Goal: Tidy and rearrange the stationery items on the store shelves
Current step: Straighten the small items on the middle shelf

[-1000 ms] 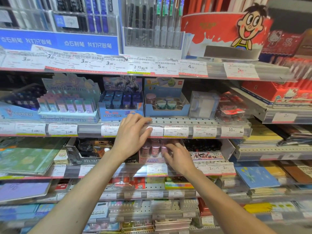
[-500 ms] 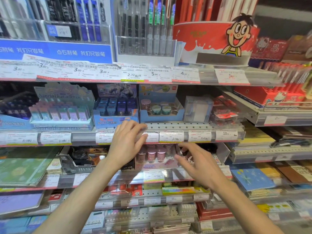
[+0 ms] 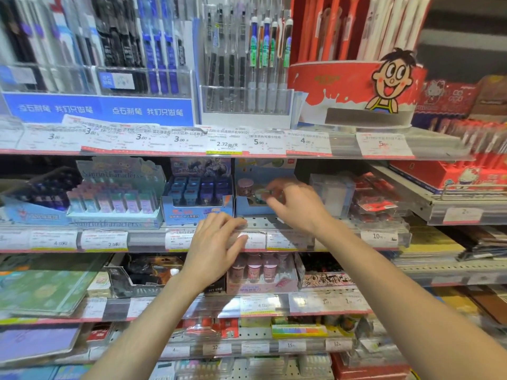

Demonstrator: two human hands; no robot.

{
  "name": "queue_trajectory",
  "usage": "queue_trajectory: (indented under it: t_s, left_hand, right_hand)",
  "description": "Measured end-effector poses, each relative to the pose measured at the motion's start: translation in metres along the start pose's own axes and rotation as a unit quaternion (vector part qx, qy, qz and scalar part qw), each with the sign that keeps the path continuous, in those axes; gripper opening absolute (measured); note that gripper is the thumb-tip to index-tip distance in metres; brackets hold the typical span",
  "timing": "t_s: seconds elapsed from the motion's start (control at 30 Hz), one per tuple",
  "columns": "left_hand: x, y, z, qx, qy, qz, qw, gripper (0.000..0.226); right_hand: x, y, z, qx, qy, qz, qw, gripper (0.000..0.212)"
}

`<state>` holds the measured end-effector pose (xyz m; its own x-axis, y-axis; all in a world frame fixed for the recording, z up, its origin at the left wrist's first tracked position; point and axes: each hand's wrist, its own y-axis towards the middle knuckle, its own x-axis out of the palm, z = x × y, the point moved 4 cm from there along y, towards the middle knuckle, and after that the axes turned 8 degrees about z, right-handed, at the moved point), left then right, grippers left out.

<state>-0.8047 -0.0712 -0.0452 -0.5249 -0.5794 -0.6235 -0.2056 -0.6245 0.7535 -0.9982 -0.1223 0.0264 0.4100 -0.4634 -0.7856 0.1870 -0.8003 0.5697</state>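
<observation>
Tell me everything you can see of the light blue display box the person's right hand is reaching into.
The light blue display box looks like printed cardboard, with a tall back card and a low open front. It stands upright on the middle shelf, close beside a darker blue box. Inside are small round tubs with pastel lids. The right hand reaches in with fingers pinched at one tub; motion blur hides whether it grips.

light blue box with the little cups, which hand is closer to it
Right. The right hand reaches into the light blue box; the left hand rests lower, on the shelf edge.
</observation>
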Motion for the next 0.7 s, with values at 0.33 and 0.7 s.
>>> queue_trajectory:
  t_s: [0.33, 0.7]
  left_hand:
    - [0.000, 0.001, 0.000, -0.017, -0.002, -0.019, 1.000, 0.037]
    - [0.000, 0.001, -0.001, -0.020, -0.002, -0.019, 1.000, 0.036]
  right_hand:
    - [0.049, 0.055, -0.014, 0.027, 0.027, -0.027, 0.999, 0.025]
    - [0.054, 0.058, -0.010, 0.072, 0.105, -0.007, 0.992, 0.021]
